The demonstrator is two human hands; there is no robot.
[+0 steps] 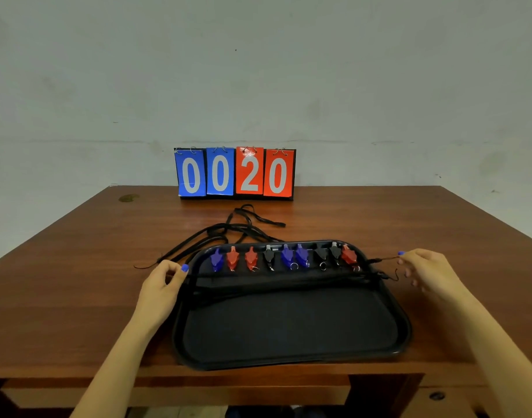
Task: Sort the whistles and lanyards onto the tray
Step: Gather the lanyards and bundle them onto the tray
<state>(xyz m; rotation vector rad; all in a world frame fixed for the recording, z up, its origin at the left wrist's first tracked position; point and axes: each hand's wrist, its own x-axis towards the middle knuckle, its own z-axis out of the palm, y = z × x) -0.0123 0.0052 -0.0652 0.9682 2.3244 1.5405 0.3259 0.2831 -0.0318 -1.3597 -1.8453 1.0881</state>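
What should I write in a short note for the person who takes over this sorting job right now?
Left hand: pinches the left end of a black lanyard at the tray's left rim.
Right hand: pinches the thin cord at the lanyard's right end, just past the right rim.
The lanyard is stretched across the black tray, in front of the whistles.
Done: nine whistles stand in a row along the tray's far edge: blue, red and black. Some lanyards already seem to lie across the tray.
Left: lay this lanyard down, then bring in the loose lanyards lying on the table behind the tray.
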